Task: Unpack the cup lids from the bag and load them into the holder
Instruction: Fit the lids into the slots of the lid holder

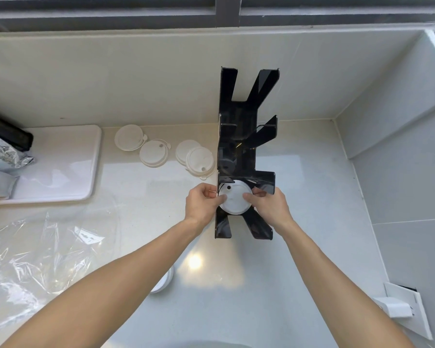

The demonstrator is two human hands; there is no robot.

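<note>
Fingers (222, 197) of my left hand (201, 204) and right hand (269, 205) pinch the white lid (235, 199) at its nine and three o'clock rims, inside the black holder's (239, 151) nearest slot. I judge it light, thin, easily bent; rim holds suit best.

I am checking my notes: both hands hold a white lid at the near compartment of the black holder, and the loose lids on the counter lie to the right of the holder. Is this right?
Not quite. The head view shows the loose lids lying left of the black holder, not right. The rest stands: left hand and right hand hold the white lid at its near compartment.
</note>
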